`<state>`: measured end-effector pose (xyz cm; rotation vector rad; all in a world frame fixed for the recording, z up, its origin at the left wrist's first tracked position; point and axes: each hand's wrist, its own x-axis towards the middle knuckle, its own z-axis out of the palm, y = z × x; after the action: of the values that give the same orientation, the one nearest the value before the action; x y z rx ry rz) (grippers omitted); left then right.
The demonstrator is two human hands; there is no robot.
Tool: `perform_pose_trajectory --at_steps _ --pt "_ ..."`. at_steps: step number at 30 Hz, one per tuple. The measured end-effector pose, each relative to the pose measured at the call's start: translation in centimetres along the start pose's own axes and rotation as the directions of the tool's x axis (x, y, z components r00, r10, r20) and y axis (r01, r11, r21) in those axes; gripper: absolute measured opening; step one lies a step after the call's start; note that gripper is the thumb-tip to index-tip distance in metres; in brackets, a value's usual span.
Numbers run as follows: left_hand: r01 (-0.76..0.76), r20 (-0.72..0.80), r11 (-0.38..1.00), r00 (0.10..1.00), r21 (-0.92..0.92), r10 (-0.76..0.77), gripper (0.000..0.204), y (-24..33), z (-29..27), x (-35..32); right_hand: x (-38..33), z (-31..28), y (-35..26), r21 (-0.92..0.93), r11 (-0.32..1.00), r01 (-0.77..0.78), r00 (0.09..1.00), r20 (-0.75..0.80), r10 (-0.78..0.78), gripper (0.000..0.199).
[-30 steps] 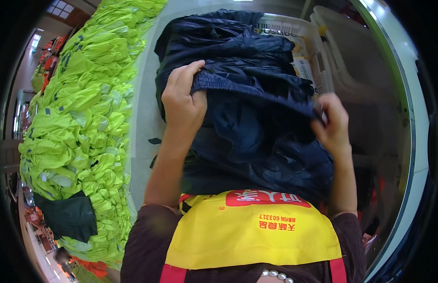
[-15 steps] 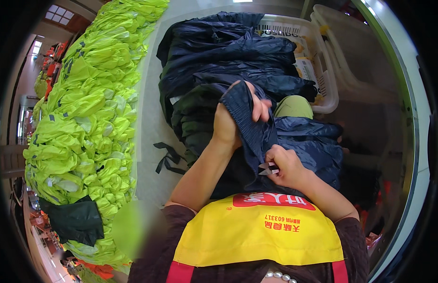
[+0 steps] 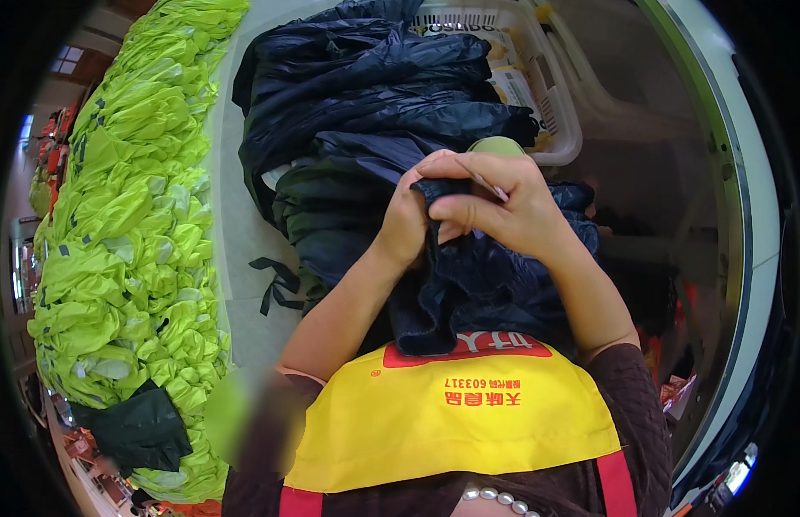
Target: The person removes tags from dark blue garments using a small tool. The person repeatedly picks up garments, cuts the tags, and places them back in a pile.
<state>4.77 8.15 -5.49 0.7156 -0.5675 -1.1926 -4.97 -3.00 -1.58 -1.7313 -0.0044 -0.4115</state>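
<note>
A navy garment (image 3: 469,280) of thin, shiny cloth hangs down in front of my chest, its thick hem edge curling over the top of the yellow apron (image 3: 452,422). My left hand (image 3: 406,220) is closed on the upper end of that edge. Right beside it, my right hand (image 3: 512,202) is closed, thumb and fingers against the same edge. Small metal thread snips (image 3: 483,178) stick out between the right hand's fingers, mostly hidden by them. Where the fingertips meet the cloth is partly covered.
Folded navy garments (image 3: 365,77) lie piled beyond my hands, next to a white plastic basket (image 3: 572,129). A long heap of neon yellow garments (image 3: 133,258) runs along the left, with a black cloth (image 3: 137,426) on it. Dark strips (image 3: 275,284) lie on the pale table (image 3: 245,332).
My right hand has moved up and away from me with the snips to meet the left at the cloth edge. The ribbed part the left hand had spread is now bunched. The whole view has shifted.
</note>
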Motion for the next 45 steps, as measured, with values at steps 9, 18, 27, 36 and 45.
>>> perform_pose_trajectory --at_steps 9,18,27,36,45 --pt "0.072 -0.042 0.982 0.996 -0.173 -0.081 0.020 -1.0 -0.6 0.4 -0.9 1.2 2.0 0.543 0.834 -0.104 0.898 -0.309 0.314 0.011" --pt "0.018 -0.116 1.000 0.993 0.014 -0.017 0.029 -0.9 -0.1 0.4 -2.4 0.4 0.4 0.311 0.947 -0.085 0.915 -0.352 0.198 0.011" --pt "-0.083 -0.300 0.967 0.941 0.243 0.156 0.031 4.0 1.6 5.0 -6.0 -2.3 1.5 -0.315 0.915 -0.252 0.947 -0.275 0.166 0.033" --pt "0.047 -0.393 0.905 0.909 0.424 0.137 0.047 3.6 3.3 9.3 -6.3 -1.5 -1.1 -0.305 0.930 -0.204 0.865 -0.502 0.025 0.041" --pt "0.144 -0.207 0.763 0.978 0.630 -0.014 0.053 5.0 3.9 11.4 -5.9 -2.5 2.9 0.095 0.960 -0.265 0.857 -0.433 0.279 0.016"
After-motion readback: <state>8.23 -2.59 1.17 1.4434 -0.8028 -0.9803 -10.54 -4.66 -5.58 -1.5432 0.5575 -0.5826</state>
